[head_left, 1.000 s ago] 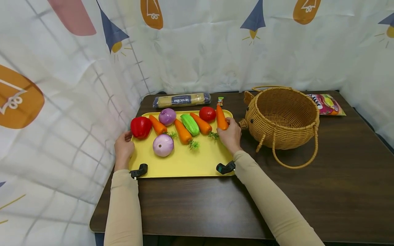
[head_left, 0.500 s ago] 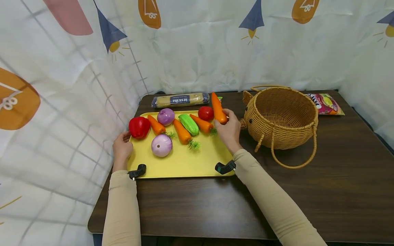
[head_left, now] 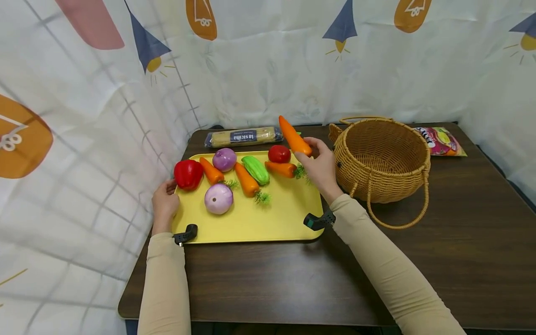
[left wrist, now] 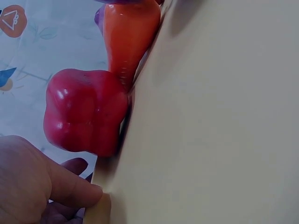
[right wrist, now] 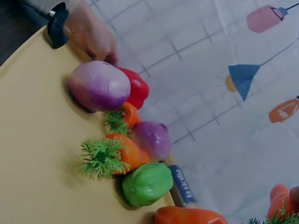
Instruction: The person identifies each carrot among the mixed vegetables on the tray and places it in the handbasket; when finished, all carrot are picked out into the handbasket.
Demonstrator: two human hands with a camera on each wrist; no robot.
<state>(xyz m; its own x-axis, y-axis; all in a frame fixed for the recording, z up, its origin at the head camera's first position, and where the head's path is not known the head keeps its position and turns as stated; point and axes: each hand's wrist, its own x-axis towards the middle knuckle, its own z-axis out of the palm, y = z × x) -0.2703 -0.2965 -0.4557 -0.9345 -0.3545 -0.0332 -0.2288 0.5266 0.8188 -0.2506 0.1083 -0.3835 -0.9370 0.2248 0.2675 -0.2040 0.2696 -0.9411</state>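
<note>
My left hand grips the left rim of the yellow tray; in the left wrist view the thumb presses on the rim. A red bell pepper lies just beyond that hand. My right hand holds an orange carrot above the tray's far right part, its tip pointing up and left. Under it on the tray lie another carrot with green leaves and a tomato. Farther left are a green ridged vegetable, two more carrots, a purple onion and a round pale purple vegetable.
Right of the tray stands a wicker basket with loop handles, its opening facing up. A pack of pasta lies behind the tray. Beyond the basket is a colourful snack bag. Patterned curtains border the table's back and left.
The right hand has raised the carrot off the tray and shifted slightly right, the carrot leaning further left. The leafy carrot beneath has turned more sideways. The left hand keeps its place on the rim.
</note>
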